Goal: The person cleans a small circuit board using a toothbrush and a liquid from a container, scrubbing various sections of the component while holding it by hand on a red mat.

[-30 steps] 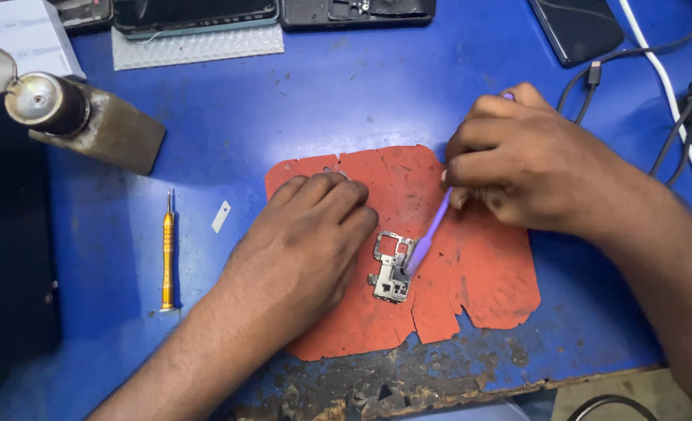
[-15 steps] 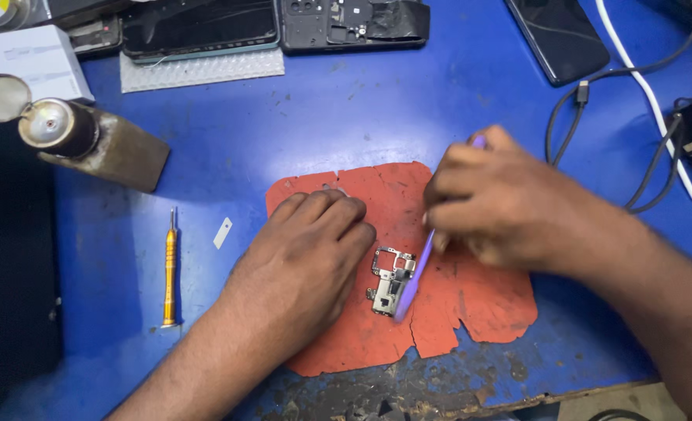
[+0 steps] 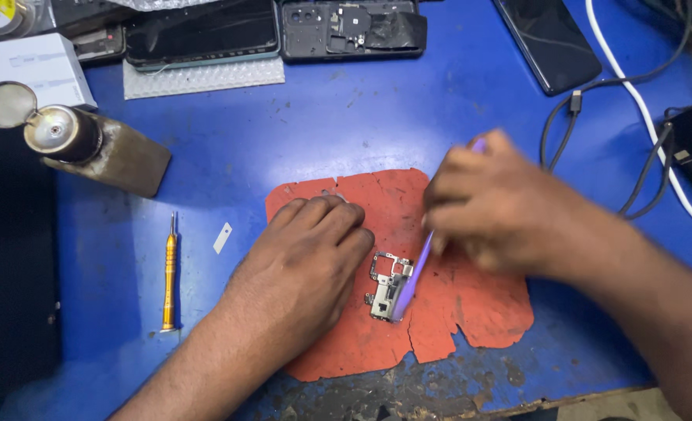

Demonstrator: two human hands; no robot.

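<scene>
on the blue table (image 3: 346, 125) lies a torn red mat (image 3: 471, 312), and both of the person's hands are busy over it. the left hand (image 3: 303, 269) lies flat on the mat with its fingers (image 3: 338, 222) loose and spread a little, palm down, holding nothing, and its edge sits just beside a small silver metal part (image 3: 385, 284). that little part rests near the middle of the mat, between the two hands. the right hand (image 3: 490, 206) is curled tight around a thin purple tool (image 3: 412, 273), and it looks blurry. the tool slants down from the hand and its tip lies on the metal part. the other end of the tool pokes out above the knuckles. off to the left on the table, well apart from the mat, lies a yellow screwdriver (image 3: 169, 273) with a tiny white strip (image 3: 222, 238) near it. farther left stands a brown bottle (image 3: 100, 148) with a shiny metal top and its round lid flipped open. along the far edge are a phone with a dark screen (image 3: 202, 35) and an opened phone back (image 3: 354, 27). another dark phone (image 3: 549, 43) lies at the top right, beside a black cable (image 3: 564, 125) and a white cable (image 3: 642, 101).
</scene>
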